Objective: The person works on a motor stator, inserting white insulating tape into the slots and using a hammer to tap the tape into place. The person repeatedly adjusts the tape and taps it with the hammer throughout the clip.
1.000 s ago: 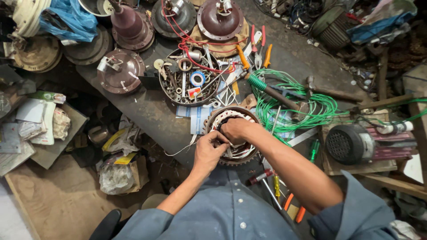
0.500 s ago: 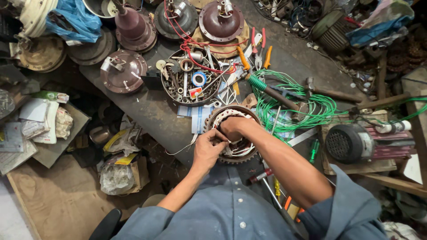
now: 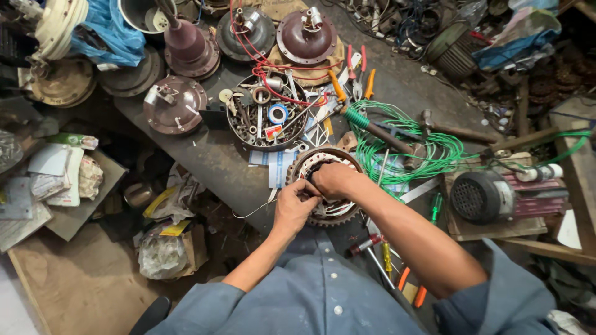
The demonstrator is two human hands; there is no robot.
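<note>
A round fan stator (image 3: 338,214) with copper windings lies on the dark workbench (image 3: 214,164) right in front of me. Both hands rest on its near left part. My right hand (image 3: 332,180) presses down on the windings with curled fingers. My left hand (image 3: 293,208) pinches something small at the stator's left rim, touching the right hand; what it pinches is hidden by the fingers. A thin pale wire (image 3: 254,211) trails off to the left from the stator.
A round tray of small parts (image 3: 268,115) sits behind the stator. Brown fan motor housings (image 3: 174,105) (image 3: 309,37) stand further back. Green wire coils (image 3: 428,152), pliers (image 3: 357,71), and screwdrivers (image 3: 385,257) lie to the right, beside a small grey motor (image 3: 481,195). Boxes and bags clutter the floor at left.
Both hands stay on the stator with only slight finger shifts. The view has drifted a little.
</note>
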